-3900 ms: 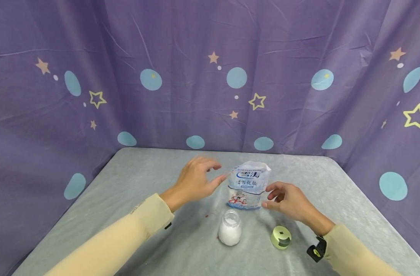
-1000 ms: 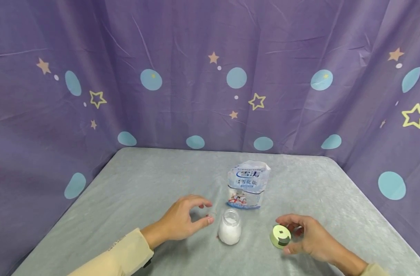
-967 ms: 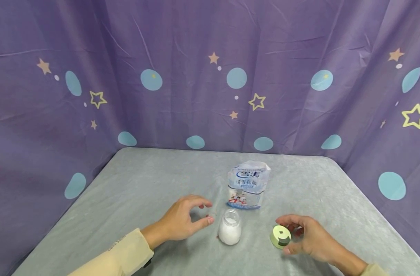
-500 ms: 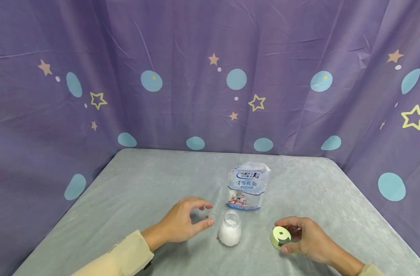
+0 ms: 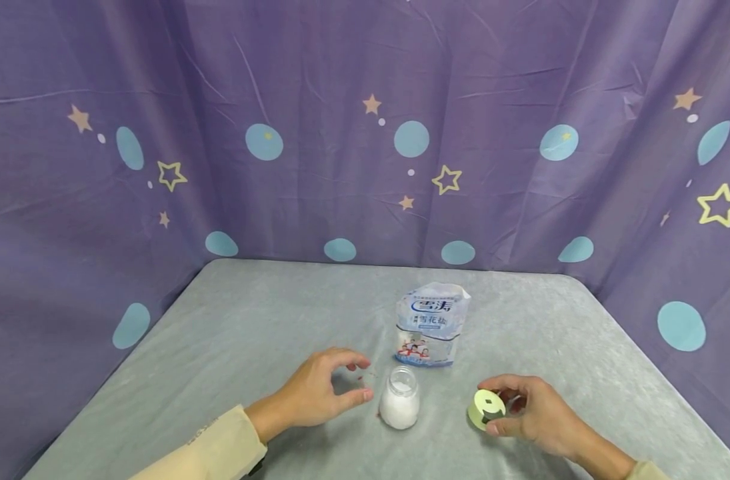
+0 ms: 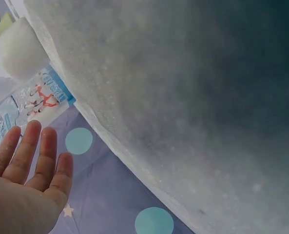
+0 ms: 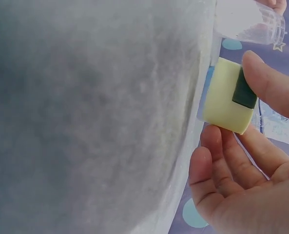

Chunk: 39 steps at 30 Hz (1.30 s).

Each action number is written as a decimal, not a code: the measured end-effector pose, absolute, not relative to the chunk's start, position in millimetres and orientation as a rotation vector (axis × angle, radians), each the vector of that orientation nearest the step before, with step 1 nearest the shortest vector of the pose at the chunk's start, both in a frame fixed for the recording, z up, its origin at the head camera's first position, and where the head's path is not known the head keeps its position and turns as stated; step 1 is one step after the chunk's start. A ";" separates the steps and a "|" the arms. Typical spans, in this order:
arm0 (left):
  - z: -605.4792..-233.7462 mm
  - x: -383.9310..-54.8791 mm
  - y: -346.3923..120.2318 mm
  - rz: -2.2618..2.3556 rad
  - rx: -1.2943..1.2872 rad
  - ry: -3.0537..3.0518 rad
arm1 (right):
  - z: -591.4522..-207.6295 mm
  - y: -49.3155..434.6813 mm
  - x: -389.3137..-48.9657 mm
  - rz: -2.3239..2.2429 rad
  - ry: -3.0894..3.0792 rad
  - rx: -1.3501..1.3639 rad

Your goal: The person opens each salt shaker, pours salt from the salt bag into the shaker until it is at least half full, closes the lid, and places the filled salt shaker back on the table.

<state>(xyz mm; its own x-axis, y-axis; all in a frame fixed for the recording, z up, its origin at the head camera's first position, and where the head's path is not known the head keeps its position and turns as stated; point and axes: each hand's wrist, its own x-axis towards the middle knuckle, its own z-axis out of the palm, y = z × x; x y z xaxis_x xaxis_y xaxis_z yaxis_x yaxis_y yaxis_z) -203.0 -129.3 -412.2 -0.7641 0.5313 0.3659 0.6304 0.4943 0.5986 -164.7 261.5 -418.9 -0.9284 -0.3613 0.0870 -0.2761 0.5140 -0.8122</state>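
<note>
In the head view a small glass jar [image 5: 399,405], filled with white salt and open at the top, stands upright near the front of the table. My left hand [image 5: 313,393] hovers just left of it, fingers relaxed and holding nothing; the left wrist view shows its fingers [image 6: 46,156] spread loosely. To the right of the jar, my right hand [image 5: 539,413] pinches a light green lid [image 5: 482,409] between thumb and fingers. From the right wrist, the lid [image 7: 222,95] shows a dark green patch, and the thumb [image 7: 266,80] presses by that patch.
Behind the jar a white and blue salt bag [image 5: 432,323] stands upright. The grey table [image 5: 269,300] ends at a purple curtain [image 5: 341,100] with stars and dots. Tiny reddish specks lie near the jar.
Both hands have come from beside the salt bag toward the front, the left to the jar and the right to the lid. The right fingers have closed on the lid, which tips slightly.
</note>
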 end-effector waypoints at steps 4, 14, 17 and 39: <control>-412.7 -201.4 -127.4 -1.149 -0.994 -2.611 | -416.7 259.2 -164.9 -1.448 2.635 -0.544; -413.7 -198.1 -124.7 -1.345 -1.014 -2.658 | -411.7 251.4 -164.4 -1.508 2.672 -0.620; -414.6 -194.6 -121.7 -1.378 -1.028 -2.671 | -408.8 247.4 -164.1 -1.516 2.700 -0.641; -419.8 -188.7 -94.8 -1.432 -0.951 -2.708 | -390.7 222.4 -171.6 -1.552 2.692 -0.657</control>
<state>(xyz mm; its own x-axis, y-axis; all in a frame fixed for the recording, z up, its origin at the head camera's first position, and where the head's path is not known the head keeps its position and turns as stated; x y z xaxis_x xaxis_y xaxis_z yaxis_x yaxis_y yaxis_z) -188.7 -94.8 -419.8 -0.8222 0.5296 0.2086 0.4707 0.4264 0.7724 -171.6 222.4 -390.7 -0.9138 -0.3337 0.2313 -0.3674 0.4371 -0.8209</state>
